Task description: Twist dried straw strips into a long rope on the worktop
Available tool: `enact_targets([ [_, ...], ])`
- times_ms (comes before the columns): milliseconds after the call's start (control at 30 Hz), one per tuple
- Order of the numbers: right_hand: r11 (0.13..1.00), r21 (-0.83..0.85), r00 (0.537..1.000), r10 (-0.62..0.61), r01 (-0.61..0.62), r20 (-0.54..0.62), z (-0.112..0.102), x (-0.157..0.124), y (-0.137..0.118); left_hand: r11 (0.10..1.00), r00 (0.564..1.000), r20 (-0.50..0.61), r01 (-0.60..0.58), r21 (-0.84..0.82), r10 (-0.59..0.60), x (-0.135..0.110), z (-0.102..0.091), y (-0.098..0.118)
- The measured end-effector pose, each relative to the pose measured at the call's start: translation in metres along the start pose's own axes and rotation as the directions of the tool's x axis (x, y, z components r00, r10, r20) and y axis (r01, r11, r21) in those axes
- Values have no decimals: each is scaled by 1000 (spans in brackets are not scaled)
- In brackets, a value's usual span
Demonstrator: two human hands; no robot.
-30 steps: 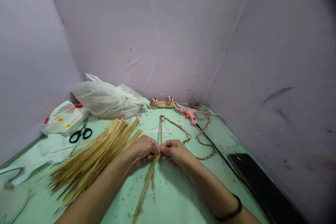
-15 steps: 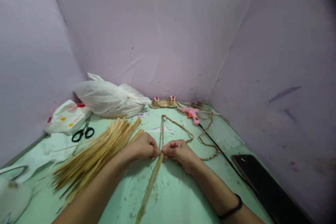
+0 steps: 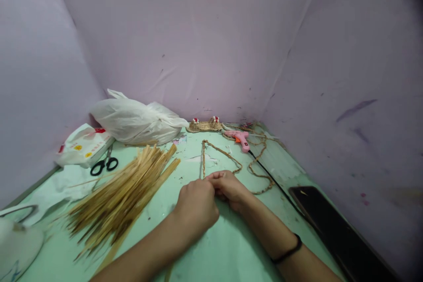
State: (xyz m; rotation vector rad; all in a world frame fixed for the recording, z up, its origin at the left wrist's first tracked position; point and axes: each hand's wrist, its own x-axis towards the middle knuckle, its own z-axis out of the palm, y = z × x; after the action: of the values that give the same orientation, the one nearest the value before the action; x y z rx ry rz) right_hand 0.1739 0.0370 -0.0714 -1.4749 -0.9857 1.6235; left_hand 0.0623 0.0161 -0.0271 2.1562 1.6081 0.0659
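Observation:
A thin braided straw cord (image 3: 203, 158) runs down the middle of the table into my hands. My left hand (image 3: 200, 205) is closed with its back turned up, over the near end of the cord; the fingertips are hidden. Against it, my right hand (image 3: 229, 188) pinches the cord's end, thumb and forefinger together. Below my left wrist, part of a loose straw strip (image 3: 168, 271) shows. To the left lies a bundle of dry flat straw strips (image 3: 122, 202), apart from both hands. From its far bend the cord slants back right and passes behind my right hand.
A pink glue gun (image 3: 243, 140) with a black cable lies at the back right, near a black phone-like slab (image 3: 333, 233). A woven straw piece (image 3: 205, 127) sits by the wall. Leftward are a white plastic bag (image 3: 139, 121), scissors (image 3: 104, 166) and a tissue pack (image 3: 84, 145).
My left hand has moved right and nearer, rolling over so its back covers the cord's end. The straw strip that hung below is now mostly hidden. My right hand stays almost in place.

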Motion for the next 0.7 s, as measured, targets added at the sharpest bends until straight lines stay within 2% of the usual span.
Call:
enact_targets([
  [67, 999, 34, 996, -5, 2, 88, -3, -1, -2, 993, 1000, 6, -28, -113, 28, 7, -7, -9],
  [100, 999, 52, 991, -13, 6, 133, -4, -1, -2, 975, 1000, 4, 1, -224, 0, 12, -12, -16],
  [167, 997, 74, 980, -31, 16, 195, -6, -2, -4, 864, 985, -11, 147, -481, -173, 22, -19, -29],
  [233, 997, 70, 975, -48, 33, 217, -7, -3, -4, 674, 966, 145, 255, -693, -216, 30, -19, -38],
  [300, 997, 53, 975, -58, 48, 213, -8, -3, -3, 522, 935, 340, 339, -783, -98, 34, -13, -42],
  [367, 998, 20, 979, -60, 57, 197, -7, -2, -2, 454, 895, 446, 395, -799, 6, 36, -5, -43],
  [467, 994, -31, 981, -94, 101, 168, -6, 1, -2, 450, 888, 460, 417, -789, -17, 37, 2, -41],
  [567, 975, -92, 967, -184, 202, 175, -6, 3, -1, 535, 918, 385, 373, -758, -95, 34, -1, -36],
  [700, 903, -273, 941, -294, 331, 169, -8, 7, 3, 648, 941, 286, 333, -685, -182, 30, -8, -29],
])
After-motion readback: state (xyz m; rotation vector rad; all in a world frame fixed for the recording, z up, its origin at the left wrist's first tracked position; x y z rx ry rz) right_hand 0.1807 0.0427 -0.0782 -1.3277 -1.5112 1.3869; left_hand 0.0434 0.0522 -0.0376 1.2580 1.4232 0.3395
